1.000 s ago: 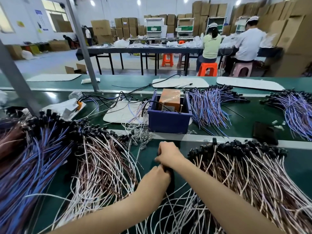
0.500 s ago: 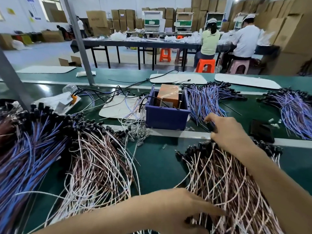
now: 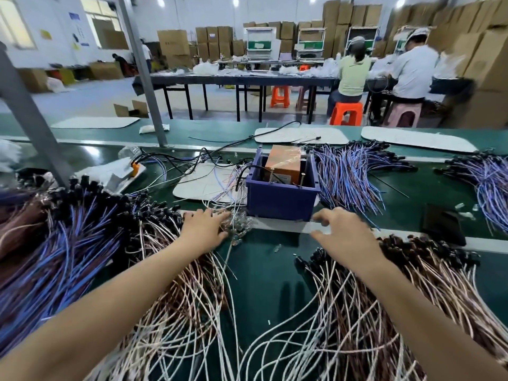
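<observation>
Glossy green belt [image 3: 261,273]; matt blue plastic bin [image 3: 280,202]; clear glass bulbs [image 3: 239,225].

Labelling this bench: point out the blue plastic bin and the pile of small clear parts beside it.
Blue plastic bin [image 3: 280,200], head view, front wall.
Pile of small clear parts [image 3: 242,225], head view, middle of the pile.

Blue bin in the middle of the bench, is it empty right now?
No, the blue bin holds an orange box that stands up above its rim.
</observation>
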### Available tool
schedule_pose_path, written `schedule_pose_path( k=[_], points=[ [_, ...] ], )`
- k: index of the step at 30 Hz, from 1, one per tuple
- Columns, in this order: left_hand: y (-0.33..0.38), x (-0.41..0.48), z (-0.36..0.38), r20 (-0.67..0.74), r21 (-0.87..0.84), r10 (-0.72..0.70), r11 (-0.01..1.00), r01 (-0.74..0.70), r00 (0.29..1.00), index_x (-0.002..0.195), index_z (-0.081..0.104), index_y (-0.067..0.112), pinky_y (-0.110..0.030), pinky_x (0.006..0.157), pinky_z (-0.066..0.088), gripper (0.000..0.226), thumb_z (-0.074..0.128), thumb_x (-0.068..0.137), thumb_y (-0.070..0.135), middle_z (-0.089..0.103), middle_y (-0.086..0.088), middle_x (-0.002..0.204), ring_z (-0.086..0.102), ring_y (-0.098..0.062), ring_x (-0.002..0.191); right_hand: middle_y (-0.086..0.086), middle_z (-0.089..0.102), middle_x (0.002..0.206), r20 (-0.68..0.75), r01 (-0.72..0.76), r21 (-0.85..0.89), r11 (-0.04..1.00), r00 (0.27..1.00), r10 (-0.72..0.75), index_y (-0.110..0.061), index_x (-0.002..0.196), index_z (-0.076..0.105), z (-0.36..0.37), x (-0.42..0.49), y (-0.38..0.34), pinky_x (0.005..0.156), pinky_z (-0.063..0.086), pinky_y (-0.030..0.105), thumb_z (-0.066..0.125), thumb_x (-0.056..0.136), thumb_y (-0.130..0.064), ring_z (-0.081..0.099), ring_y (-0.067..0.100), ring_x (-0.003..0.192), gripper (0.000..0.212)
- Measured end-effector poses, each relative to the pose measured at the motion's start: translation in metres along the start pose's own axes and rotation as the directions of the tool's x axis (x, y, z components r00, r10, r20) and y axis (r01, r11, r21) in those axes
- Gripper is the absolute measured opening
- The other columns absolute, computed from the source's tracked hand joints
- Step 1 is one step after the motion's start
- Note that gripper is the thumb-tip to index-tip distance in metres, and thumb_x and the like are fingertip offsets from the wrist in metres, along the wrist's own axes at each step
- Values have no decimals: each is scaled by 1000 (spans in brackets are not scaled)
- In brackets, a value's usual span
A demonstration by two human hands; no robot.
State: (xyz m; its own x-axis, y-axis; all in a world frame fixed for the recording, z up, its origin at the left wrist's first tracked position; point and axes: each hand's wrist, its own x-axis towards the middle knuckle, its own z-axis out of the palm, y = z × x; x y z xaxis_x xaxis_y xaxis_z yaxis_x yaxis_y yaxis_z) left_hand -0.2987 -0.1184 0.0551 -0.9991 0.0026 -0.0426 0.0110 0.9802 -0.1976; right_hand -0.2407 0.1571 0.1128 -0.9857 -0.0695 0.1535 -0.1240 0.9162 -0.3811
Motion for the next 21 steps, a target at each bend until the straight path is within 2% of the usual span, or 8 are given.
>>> schedule_pose_path(
  k=[4,7,9,11,14,17,19,21],
  points=[
    [6,16,4,-13,-49,1,999,-2,1000,144,36,34,-47,106,31,57,50,92,16,50,-6,137,41,-28,129,-2,62,110,55,71,112,991,995,-78,-25,117,63,17,-1,-22,85,48,30,60,91,-35,57,18,102,29],
    [7,21,-2,14,-186,-7,982,10,1000,145,36,35,-46,105,32,65,48,89,4,55,-6,134,43,-29,128,-4,66,98,91,67,234,970,992,-90,-22,112,67,23,-3,-21,80,47,27,64,89,-31,58,13,91,24],
    [5,21,-5,-6,-341,-31,940,28,999,140,42,37,-41,100,39,64,49,87,0,61,-4,126,50,-27,120,-2,68,92,103,58,295,954,990,-92,-19,107,69,26,-5,-19,80,49,27,66,88,-27,60,12,83,20],
    [2,19,-8,-10,-581,-79,811,58,997,134,48,36,-35,85,51,63,51,85,-4,66,-3,113,60,-24,102,2,69,87,139,29,401,916,986,-92,-18,99,71,26,-8,-19,72,53,29,67,88,-22,58,9,65,12],
    [-2,15,-20,-25,-848,-115,528,40,993,138,45,28,-27,56,48,66,54,83,-9,62,-6,91,57,-18,71,7,71,82,217,-70,561,825,974,-65,-17,88,70,22,-11,-16,49,46,18,64,89,-17,54,8,45,7],
    [-5,5,-40,-73,-920,-125,391,-18,989,128,57,14,-19,58,47,45,60,87,-3,63,-2,83,55,-16,68,3,71,77,343,-243,724,646,939,-31,-12,100,68,21,-12,-18,42,39,19,58,94,-15,55,13,48,12],
    [0,-8,-57,-108,-946,-74,315,-80,991,110,68,14,-12,60,44,28,62,88,-1,65,-1,82,56,-14,71,6,73,77,437,-393,817,421,900,-7,-12,114,60,24,-11,-28,41,40,21,52,99,-21,56,15,48,19],
    [10,-26,-78,-194,-955,16,226,-193,981,96,69,22,-16,68,48,24,64,88,0,68,-2,87,60,-17,80,15,74,87,574,-559,810,176,818,-38,-16,122,51,27,-13,-44,43,48,23,44,101,-35,63,21,53,28]
  ],
)
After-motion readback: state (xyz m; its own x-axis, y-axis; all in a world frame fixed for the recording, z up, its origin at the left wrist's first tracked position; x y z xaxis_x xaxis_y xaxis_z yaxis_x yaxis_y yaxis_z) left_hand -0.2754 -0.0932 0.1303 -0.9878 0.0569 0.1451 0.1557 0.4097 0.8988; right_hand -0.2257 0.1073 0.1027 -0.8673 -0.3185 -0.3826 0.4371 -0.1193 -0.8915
